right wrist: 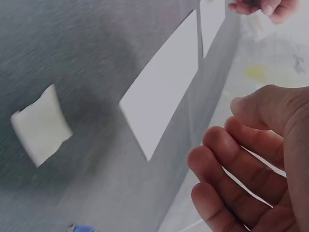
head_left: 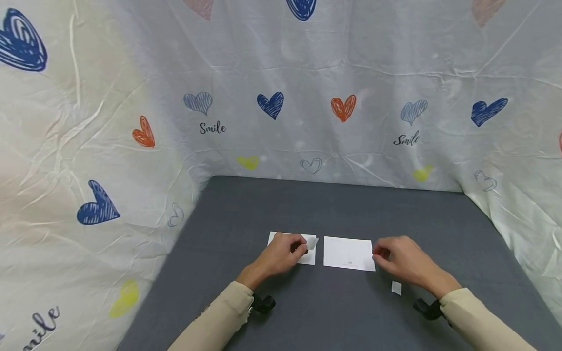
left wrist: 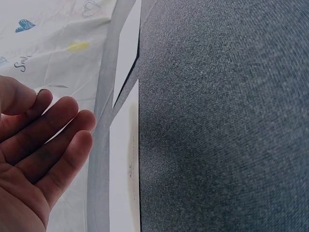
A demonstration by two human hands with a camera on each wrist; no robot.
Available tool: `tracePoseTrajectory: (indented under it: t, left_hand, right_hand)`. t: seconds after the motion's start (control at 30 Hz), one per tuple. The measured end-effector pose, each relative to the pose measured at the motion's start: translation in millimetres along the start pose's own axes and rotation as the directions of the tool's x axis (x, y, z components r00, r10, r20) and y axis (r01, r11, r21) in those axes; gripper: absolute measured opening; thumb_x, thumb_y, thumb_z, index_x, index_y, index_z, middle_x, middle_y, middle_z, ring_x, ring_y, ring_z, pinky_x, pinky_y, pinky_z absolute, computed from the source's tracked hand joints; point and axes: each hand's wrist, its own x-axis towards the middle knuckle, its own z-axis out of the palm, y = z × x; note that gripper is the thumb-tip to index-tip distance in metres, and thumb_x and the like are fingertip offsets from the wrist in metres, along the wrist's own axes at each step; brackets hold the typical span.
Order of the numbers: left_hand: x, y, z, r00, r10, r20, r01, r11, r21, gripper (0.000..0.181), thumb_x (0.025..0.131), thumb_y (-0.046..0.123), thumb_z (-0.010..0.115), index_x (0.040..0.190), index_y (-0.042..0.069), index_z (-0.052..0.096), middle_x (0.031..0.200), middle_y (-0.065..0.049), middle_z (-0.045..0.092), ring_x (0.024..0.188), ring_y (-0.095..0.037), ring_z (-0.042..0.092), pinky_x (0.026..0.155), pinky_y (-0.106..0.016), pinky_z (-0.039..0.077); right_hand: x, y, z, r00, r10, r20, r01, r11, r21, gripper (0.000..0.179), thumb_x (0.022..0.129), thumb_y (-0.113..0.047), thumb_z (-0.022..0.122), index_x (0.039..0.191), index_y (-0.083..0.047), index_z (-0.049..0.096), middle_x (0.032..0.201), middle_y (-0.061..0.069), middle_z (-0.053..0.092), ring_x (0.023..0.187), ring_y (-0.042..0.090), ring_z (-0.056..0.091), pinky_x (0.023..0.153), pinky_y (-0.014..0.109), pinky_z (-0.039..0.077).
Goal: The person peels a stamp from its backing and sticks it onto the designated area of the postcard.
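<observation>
Between thumb and forefinger, my left hand (head_left: 281,253) pinches a small whitish piece (head_left: 312,243) that looks like tape or thin paper. It is held above the left white card (head_left: 310,258), part of which the hand covers. In the left wrist view the piece (left wrist: 59,86) appears only as a thin edge. A second white card (head_left: 349,253) with tiny print lies flat to the right. Close to that card's right edge is my right hand (head_left: 406,258), its fingers loosely bent and holding nothing. Another small pale piece (right wrist: 42,126) with jagged ends lies on the table below it.
Both cards lie on a dark grey tabletop (head_left: 333,312). A white curtain (head_left: 298,63) printed with hearts hangs behind and along the sides. At the bottom of the right wrist view, a small blue object (right wrist: 83,228) is cut off by the frame.
</observation>
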Motion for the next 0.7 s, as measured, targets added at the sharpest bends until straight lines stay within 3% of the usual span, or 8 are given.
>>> tracePoseTrajectory:
  t: [0.47,0.7]
  left_hand:
    - [-1.5,2.8,-4.0,0.999,-0.031,0.013,0.031,0.999,-0.007,0.014,0.104,0.011,0.066,0.098,0.010,0.079,0.082,0.006,0.071,0.070,-0.003,0.055,0.067,-0.022,0.048]
    - [-0.6,2.7,-4.6,1.000,-0.018,0.007,0.018,1.000,-0.004,0.014,0.104,0.011,0.066,0.098,0.010,0.079,0.083,0.005,0.074,0.070,-0.002,0.056,0.067,-0.022,0.049]
  right_hand:
    - [42.0,-33.7,15.5,0.996,-0.090,-0.009,0.091,0.993,0.074,0.004,0.099,-0.014,0.078,0.101,-0.015,0.082,0.089,-0.015,0.074,0.080,-0.001,0.066,0.076,0.030,0.060]
    - [58.8,-51.9,25.2,0.989,-0.149,-0.024,0.151,0.984,0.100,0.005,0.098,-0.013,0.078,0.100,-0.017,0.081,0.088,-0.014,0.075,0.079,-0.001,0.065,0.074,0.027,0.059]
